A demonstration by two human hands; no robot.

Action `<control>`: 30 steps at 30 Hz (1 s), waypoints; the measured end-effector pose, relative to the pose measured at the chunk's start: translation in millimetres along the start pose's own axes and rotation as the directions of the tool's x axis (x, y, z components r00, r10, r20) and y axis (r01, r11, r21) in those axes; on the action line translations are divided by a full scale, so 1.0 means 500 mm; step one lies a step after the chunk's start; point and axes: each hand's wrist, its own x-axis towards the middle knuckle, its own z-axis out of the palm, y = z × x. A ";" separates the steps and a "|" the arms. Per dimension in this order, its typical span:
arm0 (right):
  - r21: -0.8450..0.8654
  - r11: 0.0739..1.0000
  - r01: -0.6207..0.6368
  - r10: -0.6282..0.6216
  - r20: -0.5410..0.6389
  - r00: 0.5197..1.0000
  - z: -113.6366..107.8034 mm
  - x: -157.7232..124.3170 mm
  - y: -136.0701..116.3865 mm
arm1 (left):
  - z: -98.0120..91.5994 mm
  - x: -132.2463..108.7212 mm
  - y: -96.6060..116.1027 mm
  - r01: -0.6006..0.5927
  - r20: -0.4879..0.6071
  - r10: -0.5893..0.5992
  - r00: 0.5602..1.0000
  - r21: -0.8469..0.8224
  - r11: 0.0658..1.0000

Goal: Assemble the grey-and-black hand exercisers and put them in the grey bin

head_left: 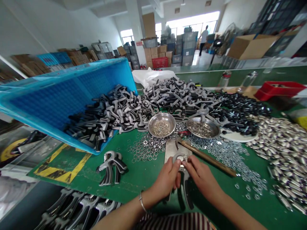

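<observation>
Both my hands hold a grey-and-black hand grip exerciser (186, 191) near the table's front edge, its handles pointing down toward me. My left hand (168, 177) is closed around its hooked grey top. At the coil spring (185, 158), the fingers of my right hand (200, 172) pinch together; any small part between them is hidden. Beneath and beyond my hands lies a flat metal plate (169, 150). A claw hammer (206, 156) rests with its head on that plate and its wooden handle slanting right. Other grip exercisers (111, 167) with springs sit left of my hands.
A tipped blue crate (100, 76) spills grey handles (175, 92) across the back. Two metal bowls (162, 125) (203, 127) hold small parts. Loose rings (146, 147), nuts (220, 153), black knobs (240, 110) and silver cylinders (285, 147) cover the right and middle. Finished-looking exercisers (81, 210) fill a lower container.
</observation>
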 end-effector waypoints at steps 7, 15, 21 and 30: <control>0.059 0.998 0.002 -0.002 -0.005 1.000 -0.007 -0.013 0.000 | 0.003 0.003 0.020 -0.026 0.030 0.020 0.999 0.233 0.972; 0.149 0.989 0.016 -0.048 0.211 0.976 -0.009 -0.060 -0.024 | -0.031 -0.044 0.001 -0.158 0.154 0.094 0.984 0.483 0.861; 0.121 0.992 -0.020 -0.002 0.172 0.985 -0.020 -0.049 -0.039 | -0.009 -0.040 -0.004 -0.072 0.055 0.055 0.997 0.370 0.926; 0.051 0.998 -0.044 0.033 0.214 0.976 -0.029 -0.067 -0.036 | -0.032 -0.044 0.037 -0.236 0.263 0.071 0.962 0.674 0.700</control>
